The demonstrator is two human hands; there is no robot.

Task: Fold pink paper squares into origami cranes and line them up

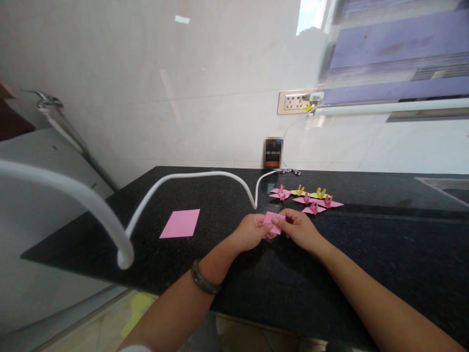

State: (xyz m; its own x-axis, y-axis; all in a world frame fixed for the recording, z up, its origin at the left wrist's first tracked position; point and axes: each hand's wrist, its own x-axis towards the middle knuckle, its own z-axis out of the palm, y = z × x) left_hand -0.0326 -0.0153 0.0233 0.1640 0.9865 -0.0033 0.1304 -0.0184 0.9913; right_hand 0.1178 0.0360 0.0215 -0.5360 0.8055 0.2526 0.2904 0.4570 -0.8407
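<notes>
Both hands hold one small folded piece of pink paper [270, 219] just above the dark countertop. My left hand [252, 231] pinches its left side, thumb on top and fingers beneath. At its right edge, my right hand [298, 229] grips it between thumb and fingers. How the folds lie on the underside is hidden. Beyond my right hand stand several folded paper cranes: pink ones such as this pink crane [314, 209] and yellow ones such as this yellow crane [321, 193]. A flat pink paper sheet [181, 224] lies to the left of my hands.
A white bent tube [205, 174] arches over the left of the black counter [366, 274]. Against the wall leans a dark phone-like object [273, 153], its face blurred. A cable [285, 139] runs up to the wall socket [296, 101]. A sink edge [439, 188] shows at far right.
</notes>
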